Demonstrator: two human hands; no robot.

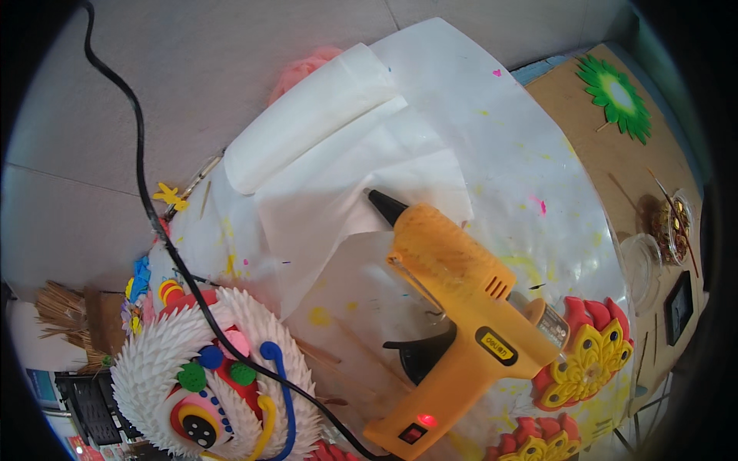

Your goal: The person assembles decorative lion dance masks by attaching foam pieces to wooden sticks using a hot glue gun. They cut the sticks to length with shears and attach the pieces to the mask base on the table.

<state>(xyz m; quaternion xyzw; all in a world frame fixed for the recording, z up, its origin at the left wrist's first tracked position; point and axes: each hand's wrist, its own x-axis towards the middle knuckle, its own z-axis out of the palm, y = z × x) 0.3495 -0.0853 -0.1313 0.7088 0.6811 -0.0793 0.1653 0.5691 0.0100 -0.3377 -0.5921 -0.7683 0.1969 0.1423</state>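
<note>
Neither of my hands shows in the head view. Close to the camera is a yellow hot glue gun (453,269), its black nozzle pointing up and left and a red light glowing on its handle. What holds or supports it cannot be seen. From its handle a black cord (143,146) runs across to the upper left. A lion-dance head (290,349) with white scale-like fringe, a big eye and blue, yellow and green trim sits at the lower left. To the lower right lies a red and yellow flower-shaped piece (588,361), with a similar piece (538,446) below it.
A paper towel roll (307,123) lies partly unrolled on the paint-spotted table cover (507,131). On brown board at right are a green leafy cutout (617,96), a clear tub of small bits (675,230) and a dark rectangular object (679,307). Thin sticks (65,311) gather at far left.
</note>
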